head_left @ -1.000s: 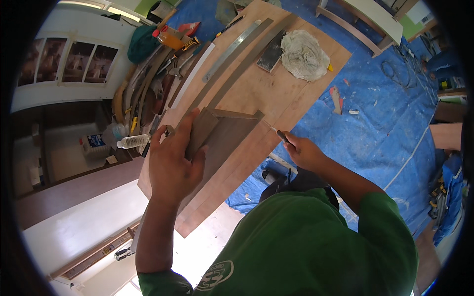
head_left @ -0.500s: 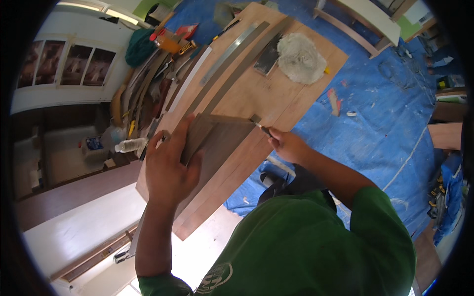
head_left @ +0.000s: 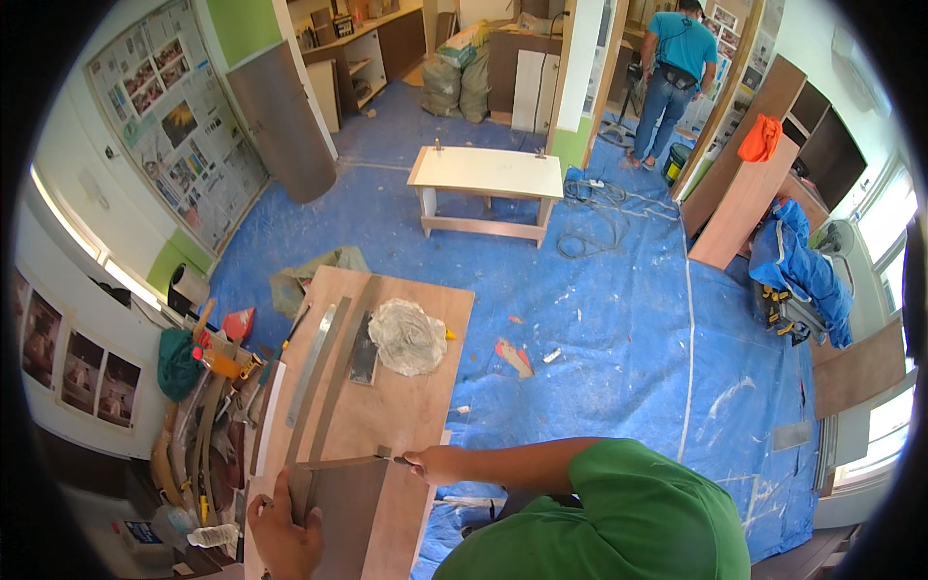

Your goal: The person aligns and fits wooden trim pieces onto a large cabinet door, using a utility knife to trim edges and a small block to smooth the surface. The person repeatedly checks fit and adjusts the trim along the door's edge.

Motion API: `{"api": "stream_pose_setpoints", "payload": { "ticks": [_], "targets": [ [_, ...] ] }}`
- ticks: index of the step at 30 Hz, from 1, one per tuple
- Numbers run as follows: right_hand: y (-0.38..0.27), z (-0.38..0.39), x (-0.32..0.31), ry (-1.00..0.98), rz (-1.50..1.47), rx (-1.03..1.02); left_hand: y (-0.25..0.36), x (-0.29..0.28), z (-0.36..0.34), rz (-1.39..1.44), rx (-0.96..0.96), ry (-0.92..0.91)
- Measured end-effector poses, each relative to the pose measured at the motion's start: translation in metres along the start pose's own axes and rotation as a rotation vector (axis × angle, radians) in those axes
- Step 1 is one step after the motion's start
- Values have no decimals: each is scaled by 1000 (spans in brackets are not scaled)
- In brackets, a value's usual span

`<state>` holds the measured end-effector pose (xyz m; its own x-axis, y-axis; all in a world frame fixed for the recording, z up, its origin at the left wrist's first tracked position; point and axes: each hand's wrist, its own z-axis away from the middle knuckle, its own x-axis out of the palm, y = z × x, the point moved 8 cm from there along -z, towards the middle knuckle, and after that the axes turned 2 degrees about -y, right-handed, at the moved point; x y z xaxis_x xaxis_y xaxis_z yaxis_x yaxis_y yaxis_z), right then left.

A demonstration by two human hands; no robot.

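Note:
Low in the view my left hand [head_left: 285, 532] grips the edge of a grey-brown board piece [head_left: 340, 517] with a narrow strip along its far end, lying on a pale plywood worktop [head_left: 433, 367]. My right hand [head_left: 435, 464] holds a slim dark-handled tool [head_left: 400, 460], its thin tip at that piece's far right corner. Beyond them lie long strips [head_left: 309, 367], a dark flat block [head_left: 363, 360] and a crumpled whitish cloth [head_left: 406, 336].
Tools and bottles [head_left: 220, 365] crowd the left side. A white-topped bench [head_left: 483, 174] stands ahead on blue sheeting [head_left: 619, 367], near coiled cables [head_left: 594, 227]. A person in turquoise [head_left: 677, 48] stands in the back doorway. Leaning panels [head_left: 735, 203] and a blue tarp bundle [head_left: 793, 266] line the right.
The view has tilted up, bringing the room and the other person into sight. My right hand has moved the tool left onto the board's corner. My left hand keeps its grip.

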<state>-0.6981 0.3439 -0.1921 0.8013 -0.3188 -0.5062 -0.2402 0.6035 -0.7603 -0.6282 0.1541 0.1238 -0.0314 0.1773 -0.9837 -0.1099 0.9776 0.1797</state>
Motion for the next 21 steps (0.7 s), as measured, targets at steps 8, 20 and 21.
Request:
{"api": "stream_pose_setpoints", "payload": {
  "ticks": [8,20,21],
  "targets": [
    [-9,9,-9,-2,-33,-3,-2,-1,-1,115,86,3],
    [9,-11,23,45,-11,-192,-5,0,3,-70,116,49],
    [4,-2,13,27,-5,-133,-8,5,0,-49,104,28]
  ]
}}
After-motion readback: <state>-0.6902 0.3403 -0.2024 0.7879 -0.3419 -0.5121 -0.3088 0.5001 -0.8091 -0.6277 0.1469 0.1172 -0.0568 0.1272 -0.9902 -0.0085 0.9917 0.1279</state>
